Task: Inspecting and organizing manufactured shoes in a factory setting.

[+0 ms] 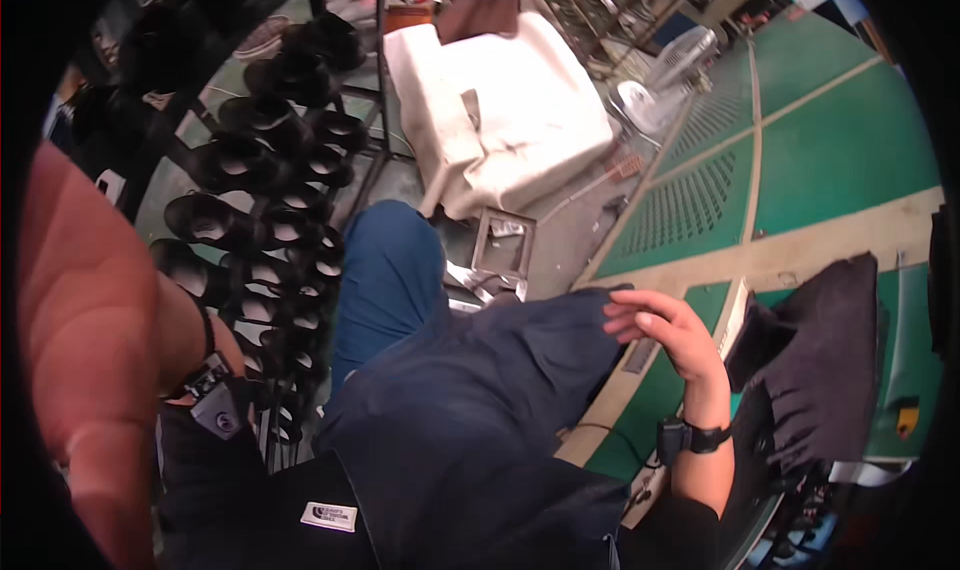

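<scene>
My left hand (90, 350) is raised very close at the left edge, large and blurred. Its fingers run out of the picture, so what they do is hidden. A dark band with a tag hangs at the sleeve on that arm. My right hand (672, 332) hovers beside the green worktable (830, 160), fingers stretched and slightly apart, holding nothing. A black watch (690, 438) circles that wrist. Close by on the table lies a dark cloth piece (825, 360) with a notched edge. A dark blue apron (480, 380) covers my lap.
To the left stands a rack with several rows of black shoes or boots (235, 160). Ahead is a box-like thing draped in white cloth (510, 100). A small square frame (503, 242) is on the floor, and a white fan (680, 60) stands farther off.
</scene>
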The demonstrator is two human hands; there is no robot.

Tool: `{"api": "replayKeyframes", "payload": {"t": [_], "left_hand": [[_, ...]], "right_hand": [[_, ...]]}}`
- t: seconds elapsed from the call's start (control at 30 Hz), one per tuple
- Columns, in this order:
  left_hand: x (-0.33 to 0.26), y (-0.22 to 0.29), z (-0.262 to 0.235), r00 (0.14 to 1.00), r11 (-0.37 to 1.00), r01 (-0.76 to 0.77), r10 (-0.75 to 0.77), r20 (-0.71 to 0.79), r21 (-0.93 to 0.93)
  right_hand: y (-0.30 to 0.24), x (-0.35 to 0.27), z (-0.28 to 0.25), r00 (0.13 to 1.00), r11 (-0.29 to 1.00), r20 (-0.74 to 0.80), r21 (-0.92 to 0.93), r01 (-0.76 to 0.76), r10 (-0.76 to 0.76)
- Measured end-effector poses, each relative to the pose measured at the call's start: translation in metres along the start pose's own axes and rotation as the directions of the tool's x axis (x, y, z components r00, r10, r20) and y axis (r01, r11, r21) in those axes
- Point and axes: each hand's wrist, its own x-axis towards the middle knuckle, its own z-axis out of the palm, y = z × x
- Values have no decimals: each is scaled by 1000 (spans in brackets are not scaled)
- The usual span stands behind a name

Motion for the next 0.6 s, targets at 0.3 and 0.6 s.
{"api": "replayKeyframes", "payload": {"t": [0.3, 0.6], "left_hand": [[-10, -33, 135, 987, 970, -61, 24, -157, -237], [138, -117, 121, 632, 736, -641, 667, -393, 218]], "right_hand": [[46, 3, -28, 995, 968, -94, -250, 14, -39], [51, -31, -3, 990, 802, -62, -593, 67, -128]]}}
